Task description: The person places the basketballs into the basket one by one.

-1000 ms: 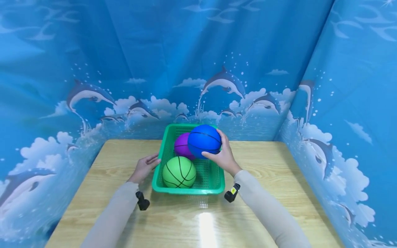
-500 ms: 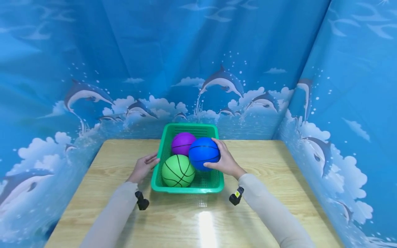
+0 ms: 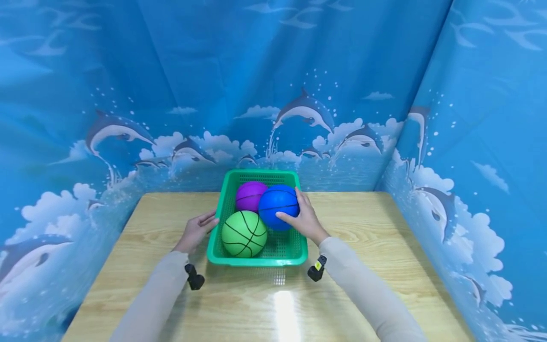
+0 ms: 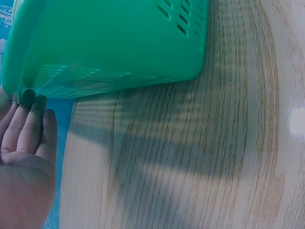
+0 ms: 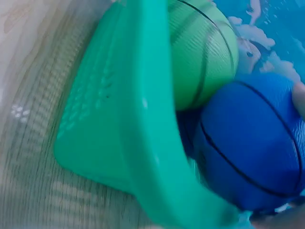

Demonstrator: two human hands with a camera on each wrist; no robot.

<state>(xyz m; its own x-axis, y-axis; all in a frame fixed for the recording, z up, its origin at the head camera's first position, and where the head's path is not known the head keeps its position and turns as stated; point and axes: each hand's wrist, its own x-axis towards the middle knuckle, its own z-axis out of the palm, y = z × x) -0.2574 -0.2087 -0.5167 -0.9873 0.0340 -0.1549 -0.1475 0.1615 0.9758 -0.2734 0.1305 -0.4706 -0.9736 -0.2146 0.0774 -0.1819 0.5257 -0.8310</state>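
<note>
A green plastic basket point(image 3: 256, 262) holds three basketballs. The purple ball point(image 3: 249, 195) sits at the back left and the light green ball point(image 3: 243, 235) at the front left. On the right is the blue ball point(image 3: 278, 205), which my right hand point(image 3: 305, 218) grips from its right side, thumb in front and fingers behind. In the right wrist view, the blue ball point(image 5: 252, 143) lies close beside the green one, past the basket rim. My left hand point(image 3: 197, 232) is at the basket's left side, its fairly straight fingers point(image 4: 35, 126) right at the rim.
The basket stands on a light wood-grain table point(image 3: 342, 285), near its back edge. Behind and to the right hangs a blue curtain point(image 3: 256, 95) printed with dolphins. Small black wrist cameras sit on both sleeves.
My right hand has brought the blue ball lower and toward the front of the basket, then slightly back and left, close to the purple ball. My left hand has stayed at the rim.
</note>
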